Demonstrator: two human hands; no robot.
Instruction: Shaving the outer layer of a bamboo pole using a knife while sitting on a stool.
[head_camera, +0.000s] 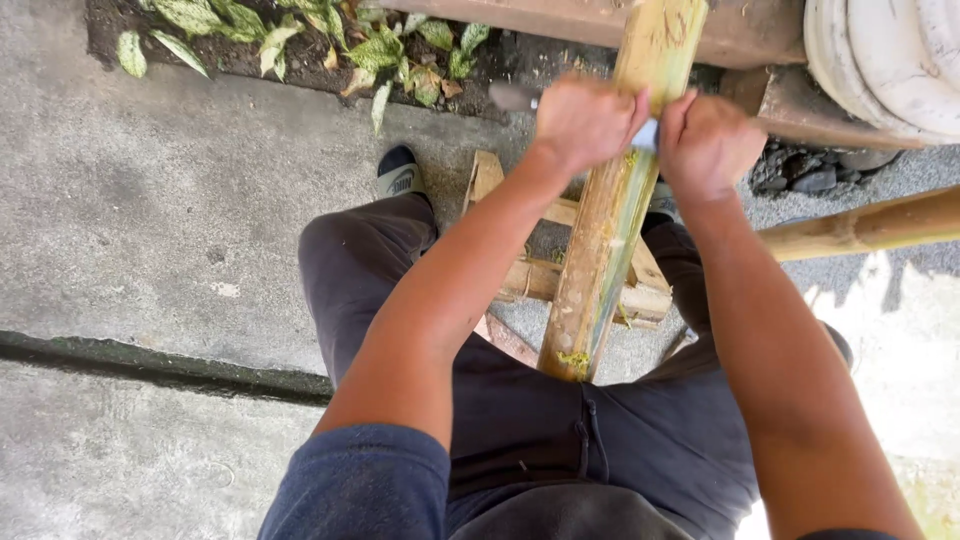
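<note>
Both hands, left (585, 122) and right (708, 143), fingers clenching blade (514, 97) across yellow-green, scraped bamboo pole (610, 230)

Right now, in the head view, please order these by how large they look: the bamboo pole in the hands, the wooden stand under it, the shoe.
1. bamboo pole, the longest.
2. wooden stand, partly hidden by the pole.
3. shoe, only its toe shows, so its true size is unsure.

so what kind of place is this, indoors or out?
Outdoors, likely a yard or work spot beside a house. Bare concrete ground runs to a soil bed with leafy plants, gravel lies at right, and both hands, left hand and right hand, work a bamboo pole over a rough wooden stand.
</note>
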